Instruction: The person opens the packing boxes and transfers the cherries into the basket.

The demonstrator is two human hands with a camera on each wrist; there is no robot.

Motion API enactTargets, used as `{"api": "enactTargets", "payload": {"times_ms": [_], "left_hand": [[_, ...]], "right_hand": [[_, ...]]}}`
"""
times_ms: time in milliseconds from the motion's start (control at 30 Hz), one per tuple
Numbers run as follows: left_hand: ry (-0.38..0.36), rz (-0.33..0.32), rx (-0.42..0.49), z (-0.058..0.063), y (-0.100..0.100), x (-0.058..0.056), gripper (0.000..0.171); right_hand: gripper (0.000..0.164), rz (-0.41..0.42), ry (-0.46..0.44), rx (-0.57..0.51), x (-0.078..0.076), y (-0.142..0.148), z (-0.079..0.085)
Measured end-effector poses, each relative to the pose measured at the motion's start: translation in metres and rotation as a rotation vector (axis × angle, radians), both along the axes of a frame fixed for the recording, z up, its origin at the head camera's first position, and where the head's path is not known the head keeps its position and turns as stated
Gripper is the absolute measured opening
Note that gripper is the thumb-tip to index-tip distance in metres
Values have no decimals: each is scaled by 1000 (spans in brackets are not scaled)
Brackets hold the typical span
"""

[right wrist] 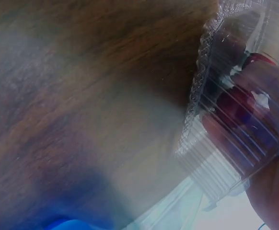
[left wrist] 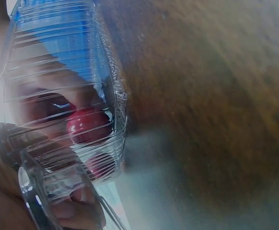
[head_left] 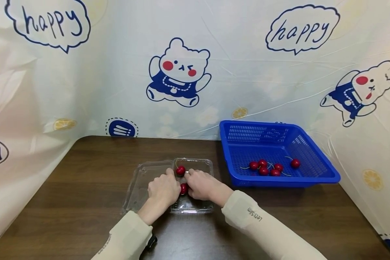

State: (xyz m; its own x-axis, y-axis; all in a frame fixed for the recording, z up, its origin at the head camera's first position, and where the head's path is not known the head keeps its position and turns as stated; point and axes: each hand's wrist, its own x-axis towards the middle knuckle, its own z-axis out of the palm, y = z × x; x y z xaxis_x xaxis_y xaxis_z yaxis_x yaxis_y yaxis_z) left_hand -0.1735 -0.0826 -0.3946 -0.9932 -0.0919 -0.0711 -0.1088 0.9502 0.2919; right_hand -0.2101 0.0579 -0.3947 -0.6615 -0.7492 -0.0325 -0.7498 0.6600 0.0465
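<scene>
A clear plastic clamshell box (head_left: 196,207) lies unfolded on the table, its lid (head_left: 139,184) to the left. My left hand (head_left: 164,189) grips the box at the fold between lid and base; its fingers show through the plastic in the left wrist view. My right hand (head_left: 204,185) reaches down into the base, fingers curled round a dark red cherry (right wrist: 235,104) seen through the wall. Inside the base, one cherry (head_left: 180,170) with a stem sits toward the back, and another cherry (head_left: 183,188) shows between my hands.
To the right stands a blue plastic basket (head_left: 286,179) with several stemmed cherries (head_left: 263,170) in its bottom. The brown wooden table (head_left: 68,213) runs up to a printed curtain (head_left: 240,72) at the back and sides.
</scene>
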Motion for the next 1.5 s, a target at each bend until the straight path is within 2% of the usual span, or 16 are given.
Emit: {"api": "enactTargets", "payload": {"times_ms": [233, 667, 867, 1233, 1500], "left_hand": [[-6, -1, 2, 1, -1, 1, 27], [4, 6, 6, 0, -1, 1, 24], [-6, -2, -1, 0, -1, 0, 25], [-7, -3, -1, 0, -2, -1, 25], [-11, -5, 15, 0, -2, 0, 25]], "right_hand": [[19, 49, 16, -6, -2, 6, 4], [18, 55, 24, -34, -2, 6, 7], [15, 64, 63, -66, -4, 9, 9], [14, 58, 123, -132, -11, 14, 28], [14, 29, 93, -181, -15, 14, 42]]}}
